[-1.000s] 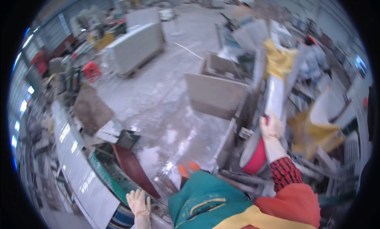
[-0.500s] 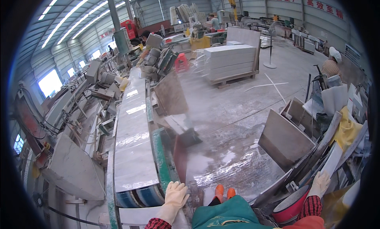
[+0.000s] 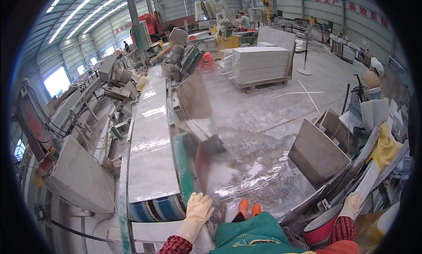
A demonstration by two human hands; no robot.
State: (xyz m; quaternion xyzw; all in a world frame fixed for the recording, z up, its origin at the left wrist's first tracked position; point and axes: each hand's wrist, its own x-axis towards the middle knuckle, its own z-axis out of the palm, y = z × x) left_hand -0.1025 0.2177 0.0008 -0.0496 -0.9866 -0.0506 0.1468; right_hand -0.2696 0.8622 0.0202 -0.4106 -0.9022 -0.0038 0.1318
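in a stone workshop, the wearer's gloved left hand (image 3: 200,208) lies with fingers extended, palm down, by the near end of a green rail (image 3: 182,164) edging a conveyor of glossy pale slabs (image 3: 151,150). the gloved right hand (image 3: 351,205) is at the lower end of a long white strip (image 3: 368,181), above a red-sided round tub (image 3: 323,231); whether it grips, i cannot tell.

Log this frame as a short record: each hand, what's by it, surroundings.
Left hand: gloved, palm down at the near end of the green rail
Right hand: gloved, at the lower end of a white strip; grip unclear
Beside left: glossy pale slabs, blue rollers
Beside right: red-sided round object
Beyond: stacked pale slabs on a pallet, yellow cloth
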